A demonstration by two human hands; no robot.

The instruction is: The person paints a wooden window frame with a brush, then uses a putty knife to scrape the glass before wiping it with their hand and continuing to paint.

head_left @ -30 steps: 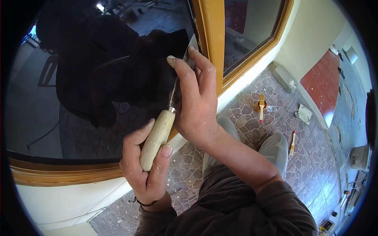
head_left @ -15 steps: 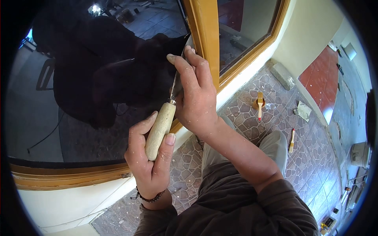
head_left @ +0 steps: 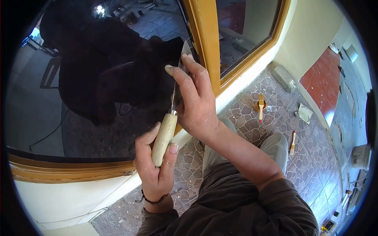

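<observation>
A knife (head_left: 165, 133) with a pale wooden handle and a long narrow metal blade slants upward in front of the dark window pane (head_left: 130, 129). My left hand (head_left: 155, 165) is closed around the handle, thumb along its right side. Higher up, my right hand (head_left: 197, 98) grips the blade, its fingertips pressed on the metal below the tip. The tip points up beside the yellow-brown wooden frame (head_left: 206, 51), over the edge of the glass. Part of the blade is hidden behind my right fingers. Pale specks dot both hands.
On the stone-patterned floor (head_left: 315, 157) stands an orange-brown container (head_left: 256, 107) with a paintbrush (head_left: 260, 110) across it. A second brush (head_left: 292, 143), a crumpled scrap (head_left: 304, 113) and a concrete block (head_left: 283, 78) lie nearby. A bucket (head_left: 360, 157) is at far right.
The knife and my left hand have shifted slightly down and to the right. The tip has come lower along the frame, and more of the blade's end shows above my right fingers.
</observation>
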